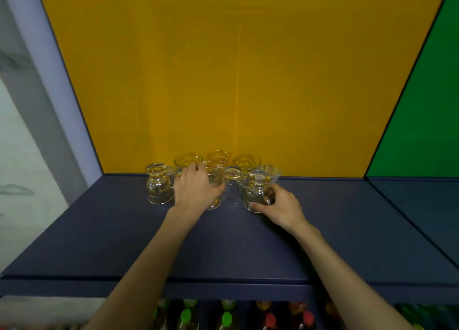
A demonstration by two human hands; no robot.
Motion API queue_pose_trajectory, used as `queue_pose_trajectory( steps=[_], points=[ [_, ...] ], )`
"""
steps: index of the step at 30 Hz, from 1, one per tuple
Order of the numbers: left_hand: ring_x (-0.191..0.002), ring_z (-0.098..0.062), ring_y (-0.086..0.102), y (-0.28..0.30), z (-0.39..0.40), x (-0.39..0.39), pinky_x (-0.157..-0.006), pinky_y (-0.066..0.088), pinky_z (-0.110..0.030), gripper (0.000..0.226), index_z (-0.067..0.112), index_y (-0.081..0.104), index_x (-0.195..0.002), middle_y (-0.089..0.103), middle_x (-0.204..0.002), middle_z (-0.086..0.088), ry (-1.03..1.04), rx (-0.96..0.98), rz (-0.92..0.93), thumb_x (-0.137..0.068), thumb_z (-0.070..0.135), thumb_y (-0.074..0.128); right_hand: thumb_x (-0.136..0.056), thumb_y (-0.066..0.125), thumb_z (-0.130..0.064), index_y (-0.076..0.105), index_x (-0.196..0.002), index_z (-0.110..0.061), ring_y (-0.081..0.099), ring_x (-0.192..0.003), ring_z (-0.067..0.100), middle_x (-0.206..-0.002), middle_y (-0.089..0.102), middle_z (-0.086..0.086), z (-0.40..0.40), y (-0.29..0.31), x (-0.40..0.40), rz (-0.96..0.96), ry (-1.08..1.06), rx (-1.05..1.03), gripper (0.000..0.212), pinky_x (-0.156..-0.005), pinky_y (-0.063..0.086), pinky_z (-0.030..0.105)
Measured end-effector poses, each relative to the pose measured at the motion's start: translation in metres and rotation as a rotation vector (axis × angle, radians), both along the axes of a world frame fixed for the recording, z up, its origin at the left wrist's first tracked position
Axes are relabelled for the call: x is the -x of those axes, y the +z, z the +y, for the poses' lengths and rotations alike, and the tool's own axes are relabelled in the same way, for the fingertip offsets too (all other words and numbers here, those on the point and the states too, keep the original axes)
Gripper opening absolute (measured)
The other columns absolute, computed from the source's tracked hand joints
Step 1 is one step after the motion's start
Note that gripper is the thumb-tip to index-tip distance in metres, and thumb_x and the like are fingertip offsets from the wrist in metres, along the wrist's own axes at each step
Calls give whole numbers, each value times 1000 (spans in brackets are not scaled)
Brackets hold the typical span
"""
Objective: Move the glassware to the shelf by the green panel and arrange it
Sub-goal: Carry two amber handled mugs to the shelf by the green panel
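Several clear glass cups stand upside down in a cluster at the back of a dark blue shelf (124, 230), against a yellow panel (223, 68). My left hand (195, 189) lies over a cup (215, 180) in the front row, fingers curled round it. My right hand (280, 206) grips the rightmost front cup (258, 190) by its side and handle. A free cup (157, 184) stands at the left end, another (233, 184) between my hands. Behind them stand more cups (247, 162) and a small ribbed glass bowl (270, 173).
The green panel (422, 106) backs the adjoining shelf section (409, 200) to the right, past a divider line. Below the shelf's front edge stand bottles with coloured caps (227, 318). A grey wall lies to the left.
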State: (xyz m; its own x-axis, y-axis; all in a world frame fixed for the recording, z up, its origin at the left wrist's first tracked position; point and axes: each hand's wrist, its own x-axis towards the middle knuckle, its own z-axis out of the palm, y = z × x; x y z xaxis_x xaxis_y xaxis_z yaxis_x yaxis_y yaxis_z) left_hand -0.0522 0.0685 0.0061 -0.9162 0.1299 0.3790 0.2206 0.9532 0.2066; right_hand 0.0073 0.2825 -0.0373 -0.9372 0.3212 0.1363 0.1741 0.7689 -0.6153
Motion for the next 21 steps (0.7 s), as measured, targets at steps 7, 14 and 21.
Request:
queue_pose_trajectory(
  steps=[7, 14, 21],
  points=[
    [-121, -31, 57, -5, 3, 1, -93, 49, -44, 81, 9, 53, -135, 61, -128, -12, -8, -165, -7, -78, 63, 74, -61, 83, -61, 58, -119, -25, 65, -104, 19, -112, 69, -7, -2, -7, 9, 14, -28, 81, 72, -80, 51, 33],
    [-111, -24, 65, -11, -1, -5, -92, 49, -37, 88, 8, 61, -131, 73, -115, -5, -33, -473, -53, -61, 51, 92, -56, 87, -45, 61, -103, -26, 64, -90, 9, -97, 68, -14, 7, -4, -3, 97, 5, 162, 57, -69, 44, 24],
    [-113, -21, 64, -26, -5, -12, -98, 51, -37, 79, 13, 66, -123, 71, -118, -2, -18, -722, -133, -58, 48, 94, -56, 88, -35, 69, -111, -26, 64, -95, 7, -102, 70, -12, 10, 8, -13, 163, 80, 162, 59, -82, 51, 24]
  ],
)
